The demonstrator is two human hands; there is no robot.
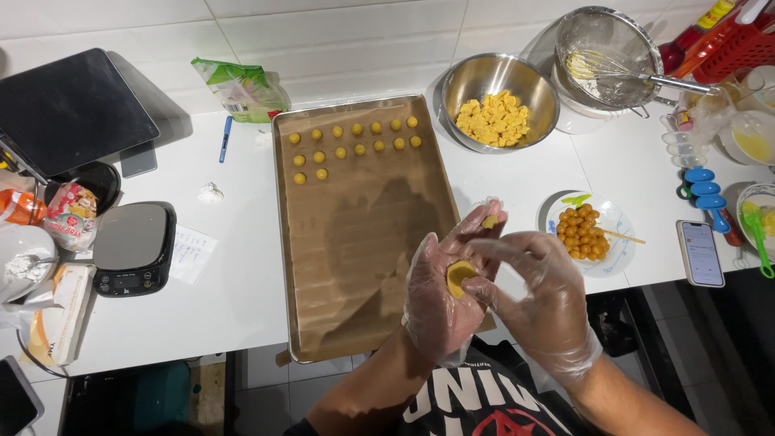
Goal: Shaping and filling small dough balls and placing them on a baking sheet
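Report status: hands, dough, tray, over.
Left hand cups flattened yellow dough piece; right hand pinches its edge. Both gloved, above baking tray. Nothing in the way.

Dough disc (pixel 460 277): right part covered by right hand (pixel 537 303) fingers; its thickness can't be told.

Tray (pixel 363 226): near right corner hidden behind both hands.

Left hand (pixel 440 295): forearm cut by bottom edge.

Red basket (pixel 739 40): cut off at top right corner; contents unclear.

Bowl (pixel 759 206) at right edge: only half in frame.

Phone (pixel 14 396), bottom left: mostly out of frame.

Paper note (pixel 192 253): writing too small to make out.

Scale (pixel 133 246): display too small to make out.
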